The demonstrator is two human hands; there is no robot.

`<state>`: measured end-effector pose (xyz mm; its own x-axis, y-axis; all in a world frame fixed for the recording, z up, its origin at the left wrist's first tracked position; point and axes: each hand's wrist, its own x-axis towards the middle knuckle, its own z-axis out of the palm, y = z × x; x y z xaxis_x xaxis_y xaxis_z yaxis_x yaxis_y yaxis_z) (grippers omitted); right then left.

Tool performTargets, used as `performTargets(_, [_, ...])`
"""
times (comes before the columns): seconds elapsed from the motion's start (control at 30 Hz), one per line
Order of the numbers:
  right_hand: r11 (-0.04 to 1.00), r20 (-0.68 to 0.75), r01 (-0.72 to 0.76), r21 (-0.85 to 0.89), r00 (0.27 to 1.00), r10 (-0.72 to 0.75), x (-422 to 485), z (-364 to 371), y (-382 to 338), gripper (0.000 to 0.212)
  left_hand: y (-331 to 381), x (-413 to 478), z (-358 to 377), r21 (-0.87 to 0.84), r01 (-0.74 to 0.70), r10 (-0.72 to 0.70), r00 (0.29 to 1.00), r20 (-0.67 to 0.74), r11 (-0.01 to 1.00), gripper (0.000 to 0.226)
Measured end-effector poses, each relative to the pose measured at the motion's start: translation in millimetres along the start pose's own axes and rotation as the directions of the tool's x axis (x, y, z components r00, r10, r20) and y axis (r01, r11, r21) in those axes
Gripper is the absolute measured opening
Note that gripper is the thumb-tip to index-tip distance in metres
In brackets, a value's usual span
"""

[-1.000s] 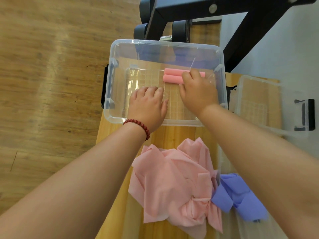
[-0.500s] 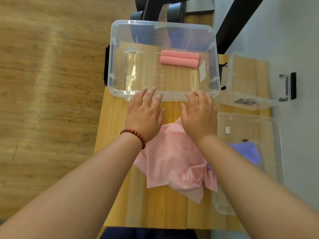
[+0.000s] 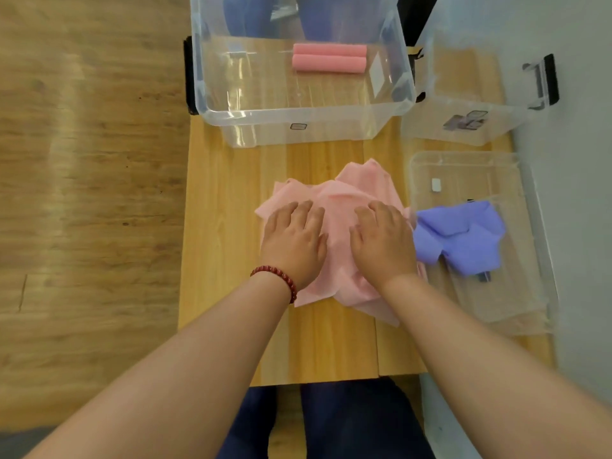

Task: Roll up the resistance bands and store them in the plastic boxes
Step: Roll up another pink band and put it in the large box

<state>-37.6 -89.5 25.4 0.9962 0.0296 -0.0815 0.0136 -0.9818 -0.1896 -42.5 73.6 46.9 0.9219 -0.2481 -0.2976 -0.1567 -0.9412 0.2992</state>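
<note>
While forearms reach forward, left hand (image 3: pixel 294 241) and right hand (image 3: pixel 381 241) rest palm-down, fingers loosely extended, on the crumpled pink resistance band (image 3: pixel 337 203) on the counter (image 3: pixel 225 226). Two rolled pink bands (image 3: pixel 329 58): inside clear plastic box (image 3: pixel 298 114) beyond.

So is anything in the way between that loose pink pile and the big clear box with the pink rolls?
Nothing visible. The left hand and right hand rest on the pink pile, only table lies between it and the big clear box, and the box has no lid on.
</note>
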Motion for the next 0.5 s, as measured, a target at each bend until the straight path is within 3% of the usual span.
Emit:
performTargets(0.13, [0.998,-0.011,0.055,-0.008,0.998,-0.056,-3.5,24.5,22.6,0.045,12.3,12.7,27.7,-0.052,0.011,-0.012,1.0,-0.023,0.999,0.052])
performTargets(0.27, [0.987,-0.102,0.15,-0.051,0.983,-0.154,-1.4,43.3,41.6,0.041,28.1,25.3,57.5,-0.103,0.034,-0.046,0.992,-0.118,0.994,0.069])
performTargets(0.5, [0.983,-0.175,0.18,-0.046,0.967,-0.186,2.2,62.9,51.7,0.04,37.2,41.6,97.5,-0.097,0.09,-0.116,0.941,-0.317,0.991,0.042])
